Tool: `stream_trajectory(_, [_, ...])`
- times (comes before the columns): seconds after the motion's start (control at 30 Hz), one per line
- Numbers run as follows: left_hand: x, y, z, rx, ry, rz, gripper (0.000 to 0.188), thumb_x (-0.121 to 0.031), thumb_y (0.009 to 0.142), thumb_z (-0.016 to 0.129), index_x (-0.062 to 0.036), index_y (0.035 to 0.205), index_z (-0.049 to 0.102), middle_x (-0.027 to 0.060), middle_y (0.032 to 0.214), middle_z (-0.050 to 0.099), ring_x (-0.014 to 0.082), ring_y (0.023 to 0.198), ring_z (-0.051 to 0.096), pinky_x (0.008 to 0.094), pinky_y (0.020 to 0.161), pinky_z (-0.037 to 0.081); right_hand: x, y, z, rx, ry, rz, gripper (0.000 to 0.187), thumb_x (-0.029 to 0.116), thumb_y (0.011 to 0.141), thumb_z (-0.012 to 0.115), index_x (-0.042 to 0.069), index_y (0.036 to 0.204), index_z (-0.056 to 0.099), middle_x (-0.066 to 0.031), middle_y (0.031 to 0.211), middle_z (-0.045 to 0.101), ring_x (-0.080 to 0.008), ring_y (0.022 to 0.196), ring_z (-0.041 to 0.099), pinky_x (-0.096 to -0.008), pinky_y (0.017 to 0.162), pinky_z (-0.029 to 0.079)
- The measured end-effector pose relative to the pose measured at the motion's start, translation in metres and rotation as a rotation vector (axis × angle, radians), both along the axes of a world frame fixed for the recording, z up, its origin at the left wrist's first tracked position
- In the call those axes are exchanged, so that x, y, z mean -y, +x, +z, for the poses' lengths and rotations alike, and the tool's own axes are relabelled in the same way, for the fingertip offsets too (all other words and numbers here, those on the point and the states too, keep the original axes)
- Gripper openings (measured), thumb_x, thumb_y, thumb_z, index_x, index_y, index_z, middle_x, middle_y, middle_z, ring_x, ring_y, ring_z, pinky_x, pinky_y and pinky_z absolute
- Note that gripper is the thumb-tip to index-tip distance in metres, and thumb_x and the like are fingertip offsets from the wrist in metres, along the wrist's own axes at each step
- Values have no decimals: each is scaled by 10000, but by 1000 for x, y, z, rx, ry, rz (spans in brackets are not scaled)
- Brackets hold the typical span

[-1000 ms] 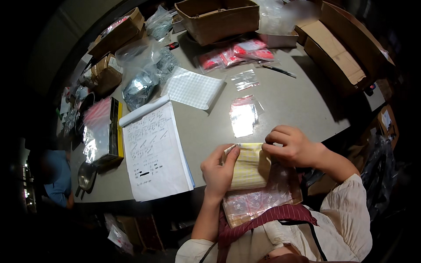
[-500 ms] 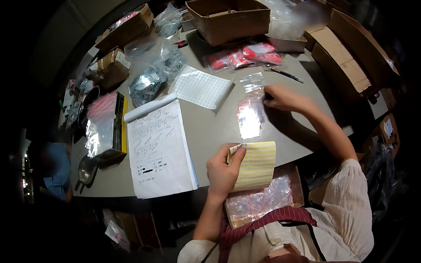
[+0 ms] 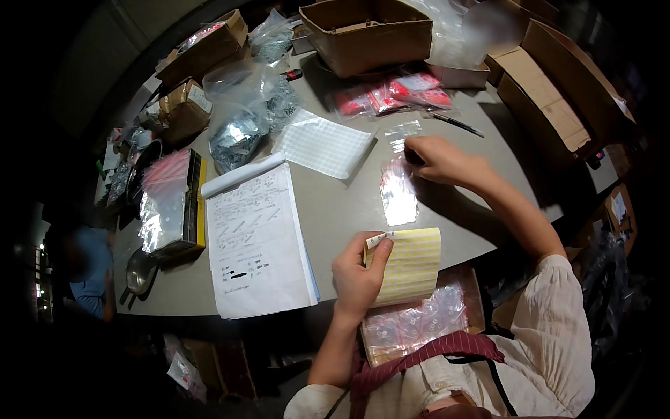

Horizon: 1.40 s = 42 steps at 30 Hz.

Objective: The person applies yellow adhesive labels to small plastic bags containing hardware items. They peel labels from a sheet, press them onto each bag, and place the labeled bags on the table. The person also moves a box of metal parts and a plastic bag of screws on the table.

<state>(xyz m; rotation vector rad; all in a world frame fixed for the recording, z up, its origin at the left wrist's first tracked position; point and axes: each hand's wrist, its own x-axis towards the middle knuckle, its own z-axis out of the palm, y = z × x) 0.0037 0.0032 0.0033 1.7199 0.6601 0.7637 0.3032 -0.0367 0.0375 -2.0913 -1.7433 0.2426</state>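
Observation:
My left hand (image 3: 359, 276) grips a sheet of yellow labels (image 3: 413, 265) by its upper left corner, thumb on top. The sheet hangs over the table's near edge. My right hand (image 3: 445, 162) is closed, with its fingertips down at a row of overlapping small clear zip bags (image 3: 400, 201) on the table. What those fingers pinch is hidden under the hand. Below the labels, an open cardboard box (image 3: 474, 307) in front of my body holds clear bags with small rings inside (image 3: 415, 321).
A handwritten notepad (image 3: 255, 244) lies left of my left hand, with a white label sheet (image 3: 328, 143) beyond it. A pen (image 3: 457, 126), red-and-clear packets (image 3: 391, 94), bags of metal parts (image 3: 237, 136), a scoop (image 3: 141, 272) and cardboard boxes (image 3: 366, 42) surround the work area.
My right hand has moved slightly left, further over the row of small bags. My left hand still holds the yellow labels, and the whole view has shifted a little.

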Motion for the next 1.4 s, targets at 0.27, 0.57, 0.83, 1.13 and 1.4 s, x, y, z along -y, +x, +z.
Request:
stream_trajectory(0.27, [2,-3,-4,47,-33,20,195,-167,950,757,3,1043,737,109,889,767,148,830,711,295,767,544,75,44,5,-19,-113,-290,686,450,800,867,17,1243,574,-194,1175,615,-344,1125,605,-437,942,480])
stream_trajectory(0.57, [0,-3,1,292,-320,-104,156,-67,963,714,45,1069,684,45,964,713,79,862,640,235,783,502,174,-5,-45,-132,126,29,631,323,1010,650,49,1537,439,-253,1634,340,-417,1531,283,-507,1251,235])
stream_trajectory(0.83, [-6,-9,-1,346,-378,-253,201,-104,1019,582,46,1121,668,94,1040,710,124,927,654,238,841,484,184,-83,16,-807,59,101,270,150,1003,664,-2,1223,700,-133,1203,729,-243,1152,683,-365,1012,510])
stream_trajectory(1.13, [2,1,-4,107,84,-178,153,-111,1016,675,6,1069,759,53,749,687,85,694,609,262,645,493,92,-112,28,-205,237,182,319,32,818,730,38,1120,627,-166,1075,648,-365,1061,626,-443,916,525])
stream_trajectory(1.4, [1,0,-16,114,-17,-113,205,-168,1041,658,18,1009,737,17,658,574,66,622,480,267,557,406,78,-132,11,105,344,242,372,25,667,717,18,1021,604,-150,978,597,-356,927,595,-435,819,522])
